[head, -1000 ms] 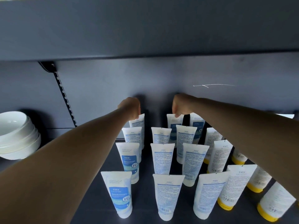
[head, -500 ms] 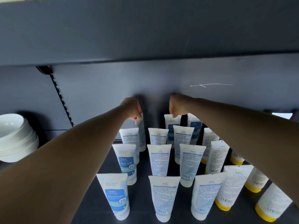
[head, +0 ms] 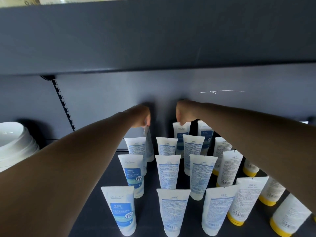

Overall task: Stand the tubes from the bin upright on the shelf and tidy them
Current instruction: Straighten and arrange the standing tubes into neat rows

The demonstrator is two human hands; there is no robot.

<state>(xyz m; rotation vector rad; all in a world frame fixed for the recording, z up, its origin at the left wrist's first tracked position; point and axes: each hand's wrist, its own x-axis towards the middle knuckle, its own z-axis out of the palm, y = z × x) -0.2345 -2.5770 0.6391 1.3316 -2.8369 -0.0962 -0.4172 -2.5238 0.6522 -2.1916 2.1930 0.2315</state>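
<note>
White plastic, the back-row tube (head: 149,144) stood upright against the shelf's (head: 148,183) rear wall, directly beneath the left hand (head: 142,115), whose fingers pinched its crimped top. The right hand (head: 183,112) pinched a neighbouring tube (head: 178,132) likewise, well apart.

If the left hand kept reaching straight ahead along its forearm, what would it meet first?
Most likely the shelf's back panel. The left hand, pinching the top of the rear tube, points at that grey wall with nothing visible between, though depth is hard to judge.
</note>
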